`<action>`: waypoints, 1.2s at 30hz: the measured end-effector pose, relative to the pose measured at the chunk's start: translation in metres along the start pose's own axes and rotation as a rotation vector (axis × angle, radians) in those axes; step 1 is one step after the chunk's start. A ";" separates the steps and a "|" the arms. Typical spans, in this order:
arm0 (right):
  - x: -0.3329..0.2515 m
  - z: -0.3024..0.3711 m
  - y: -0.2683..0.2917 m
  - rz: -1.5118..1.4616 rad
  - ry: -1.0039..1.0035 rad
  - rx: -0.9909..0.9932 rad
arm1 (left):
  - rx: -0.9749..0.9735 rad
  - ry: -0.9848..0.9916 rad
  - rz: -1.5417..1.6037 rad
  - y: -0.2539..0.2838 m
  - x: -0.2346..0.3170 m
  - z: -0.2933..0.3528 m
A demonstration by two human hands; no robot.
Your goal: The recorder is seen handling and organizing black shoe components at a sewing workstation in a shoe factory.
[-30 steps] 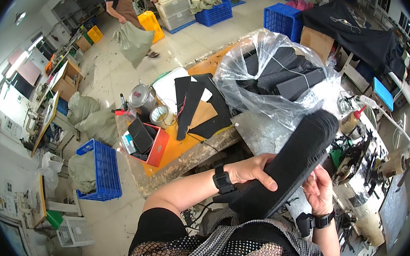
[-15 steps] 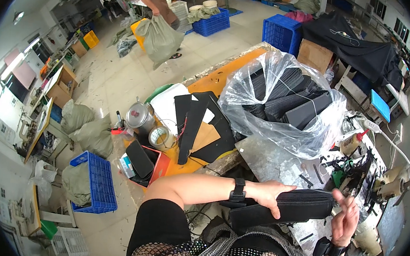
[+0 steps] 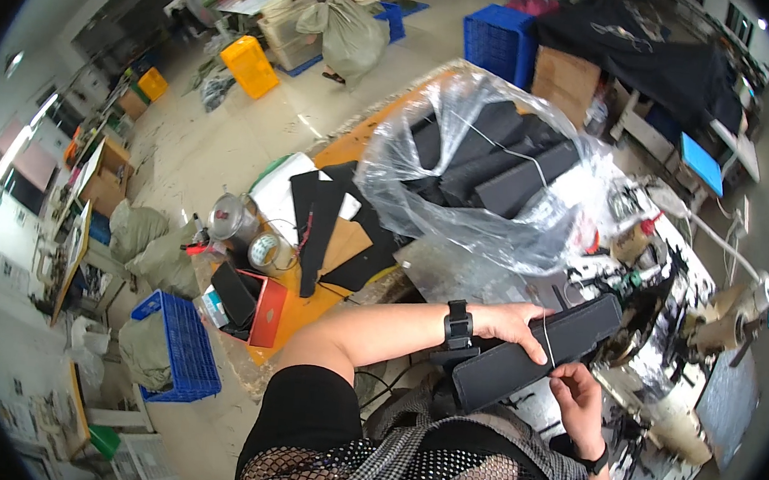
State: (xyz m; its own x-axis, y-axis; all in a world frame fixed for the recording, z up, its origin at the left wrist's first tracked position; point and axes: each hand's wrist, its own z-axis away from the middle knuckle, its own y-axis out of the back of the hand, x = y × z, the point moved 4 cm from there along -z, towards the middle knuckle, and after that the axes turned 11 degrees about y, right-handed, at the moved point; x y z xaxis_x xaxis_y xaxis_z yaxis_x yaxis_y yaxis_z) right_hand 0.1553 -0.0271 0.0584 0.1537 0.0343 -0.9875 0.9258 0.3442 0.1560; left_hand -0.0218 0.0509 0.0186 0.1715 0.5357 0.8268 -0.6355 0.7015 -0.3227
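Note:
A bundle of flat black pieces (image 3: 493,377) lies tilted across the front of my body. My left hand (image 3: 515,328) clasps it from the far side, thumb on top. Around its middle runs a thin white band (image 3: 546,337). At the near edge, my right hand (image 3: 580,402) has its fingers pinched together where the band's lower end meets the bundle. Beyond them a clear plastic bag (image 3: 385,185) stands open with several black bundles (image 3: 524,181) inside, one crossed by a white band.
On the orange tabletop (image 3: 342,151) lie black sheets (image 3: 358,270), a tape roll (image 3: 263,251), a metal pot (image 3: 231,219) and a red box (image 3: 268,312). A machine (image 3: 728,324) and black scraps stand at right. A blue crate (image 3: 178,350) sits on the floor; a person carries a sack (image 3: 353,38).
My right hand has come down from the bundle's right end to its near edge, fingers now pinched. The bundle has turned, right end higher, and the white band now crosses its middle.

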 end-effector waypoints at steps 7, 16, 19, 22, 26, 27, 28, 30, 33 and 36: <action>0.052 -0.003 0.019 0.301 -0.006 0.032 | 0.486 -0.071 -1.089 0.003 -0.008 -0.043; 0.004 -0.024 0.017 0.587 0.081 0.157 | 1.128 -0.355 -0.864 0.138 0.108 0.127; -0.027 -0.053 0.006 0.570 0.204 0.139 | 1.616 0.105 -1.412 0.203 0.114 0.159; -0.045 -0.093 -0.010 0.578 0.201 0.152 | 1.726 0.406 -1.457 0.272 0.092 0.178; -0.042 -0.167 -0.020 0.380 0.153 0.309 | 1.383 0.255 -0.883 0.368 0.075 0.204; -0.036 -0.186 -0.019 0.222 0.110 0.394 | 1.254 0.131 -0.855 0.381 0.076 0.206; -0.036 -0.201 -0.019 0.244 0.129 0.391 | 1.158 0.061 -0.795 0.390 0.076 0.206; -0.022 -0.226 -0.016 0.293 -0.078 0.468 | 1.111 -0.133 -0.612 0.401 0.083 0.210; -0.009 -0.249 -0.021 0.485 -0.180 0.438 | 1.152 -0.302 -0.128 0.401 0.092 0.218; 0.001 -0.256 -0.014 0.336 -0.208 0.464 | 1.084 -0.361 0.072 0.383 0.106 0.221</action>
State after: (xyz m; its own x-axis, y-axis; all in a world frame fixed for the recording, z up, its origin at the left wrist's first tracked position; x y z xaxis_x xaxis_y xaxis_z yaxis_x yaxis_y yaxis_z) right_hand 0.0546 0.2083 0.0495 0.4844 -0.1303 -0.8651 0.8617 -0.0996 0.4975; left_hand -0.4135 0.2723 0.0844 -0.0061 0.2692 0.9631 -0.9800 -0.1932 0.0478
